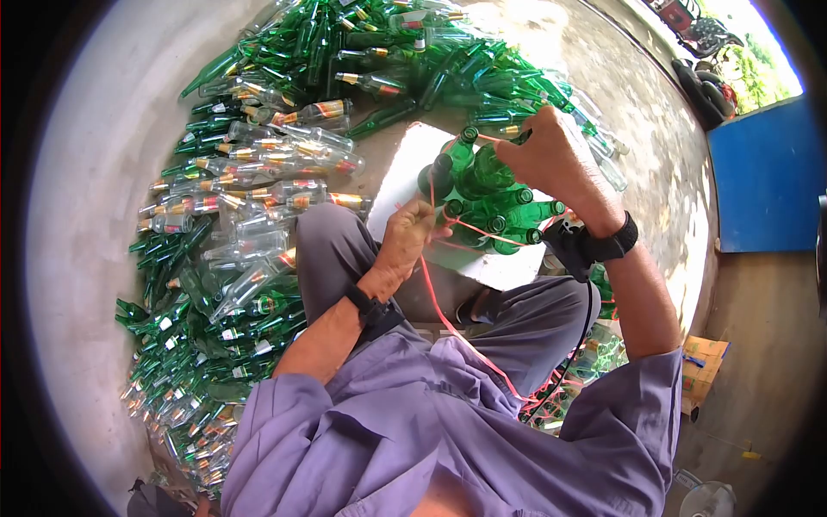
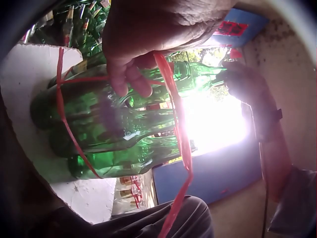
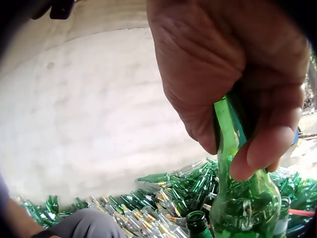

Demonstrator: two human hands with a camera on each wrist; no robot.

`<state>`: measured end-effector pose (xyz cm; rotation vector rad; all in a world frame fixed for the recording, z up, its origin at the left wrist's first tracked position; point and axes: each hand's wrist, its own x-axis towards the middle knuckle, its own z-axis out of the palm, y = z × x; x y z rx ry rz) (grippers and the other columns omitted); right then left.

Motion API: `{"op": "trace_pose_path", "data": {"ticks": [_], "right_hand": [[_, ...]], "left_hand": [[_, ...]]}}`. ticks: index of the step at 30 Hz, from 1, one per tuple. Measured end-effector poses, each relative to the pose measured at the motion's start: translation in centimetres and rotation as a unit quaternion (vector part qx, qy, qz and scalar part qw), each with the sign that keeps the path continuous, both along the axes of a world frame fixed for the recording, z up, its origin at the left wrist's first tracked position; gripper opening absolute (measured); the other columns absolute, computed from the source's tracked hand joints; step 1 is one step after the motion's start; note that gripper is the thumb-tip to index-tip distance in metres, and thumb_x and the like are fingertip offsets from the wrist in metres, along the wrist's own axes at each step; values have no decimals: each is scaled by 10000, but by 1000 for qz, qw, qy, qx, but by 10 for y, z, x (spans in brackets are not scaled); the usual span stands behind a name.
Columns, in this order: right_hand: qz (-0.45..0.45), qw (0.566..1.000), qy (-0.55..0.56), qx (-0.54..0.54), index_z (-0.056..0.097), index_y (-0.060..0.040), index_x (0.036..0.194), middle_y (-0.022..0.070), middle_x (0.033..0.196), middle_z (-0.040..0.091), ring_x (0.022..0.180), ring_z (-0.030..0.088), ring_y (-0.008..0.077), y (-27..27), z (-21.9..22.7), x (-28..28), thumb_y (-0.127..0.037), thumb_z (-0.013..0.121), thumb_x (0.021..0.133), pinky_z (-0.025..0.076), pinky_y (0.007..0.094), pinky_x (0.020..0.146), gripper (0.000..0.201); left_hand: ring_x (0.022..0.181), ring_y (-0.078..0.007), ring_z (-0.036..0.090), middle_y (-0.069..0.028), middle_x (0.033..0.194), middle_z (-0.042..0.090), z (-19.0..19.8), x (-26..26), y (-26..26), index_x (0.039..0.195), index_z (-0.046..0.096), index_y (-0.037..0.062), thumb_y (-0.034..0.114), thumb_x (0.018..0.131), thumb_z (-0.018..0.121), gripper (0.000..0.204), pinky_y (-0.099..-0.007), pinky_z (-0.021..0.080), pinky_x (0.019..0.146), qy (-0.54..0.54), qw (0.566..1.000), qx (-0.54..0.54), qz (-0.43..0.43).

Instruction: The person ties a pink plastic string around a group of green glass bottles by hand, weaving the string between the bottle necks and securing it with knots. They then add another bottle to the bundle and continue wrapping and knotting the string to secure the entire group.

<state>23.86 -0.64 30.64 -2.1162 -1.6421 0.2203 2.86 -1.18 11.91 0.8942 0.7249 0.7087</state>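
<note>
Several green bottles stand in a cluster on a white board, with pink-red twine running round them. At the cluster's near left, the left hand pinches the twine; in the left wrist view that hand lies over the bottles, its fingers curled at the red strand. The right hand grips a bottle's neck on the cluster's far right side. Seen from the right wrist, fingers and thumb of the right hand close round the neck of a green bottle.
Heaps of green and clear bottles lie beyond and to the left. The person's bent knees flank the board's near side. Twine trails across the lap to more bottles at the right. A blue panel stands far right.
</note>
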Motion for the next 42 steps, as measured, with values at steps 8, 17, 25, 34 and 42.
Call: {"op": "trace_pose_path", "data": {"ticks": [8,17,25,34,42], "right_hand": [[-29,982,144,-118,647,128,678,284,641,637,622,690,385,6,18,7,-260,715,784,557,437,645,408],[-17,982,171,-79,651,96,645,144,514,616,462,645,195,4,10,4,-272,759,813,521,350,494,419],[-20,977,197,-79,610,66,596,118,509,602,445,620,176,1,18,-6,-245,784,804,518,336,470,413],[-35,972,197,-124,657,84,627,119,534,643,461,649,170,5,2,12,-225,752,797,542,333,475,366],[71,989,7,-131,666,98,771,195,600,635,583,686,265,-9,-64,1,-320,759,808,531,404,606,429]], "left_hand": [[710,-164,703,15,656,490,-2,0,0,927,593,50,49,997,530,94,-272,537,596,-2,1000,24,-10],[708,-156,699,14,670,498,-4,2,1,936,588,55,74,1009,554,82,-270,525,581,-5,1000,20,-8],[721,-150,701,0,702,540,-1,1,1,932,585,56,78,1003,568,77,-265,521,581,-15,1000,11,-8],[722,-148,696,-6,719,565,-2,1,3,934,577,61,67,992,559,62,-276,516,582,13,1000,5,-20],[775,-130,686,-22,832,625,-5,1,1,944,572,64,82,998,535,67,-259,484,622,4,999,15,-29]]}}
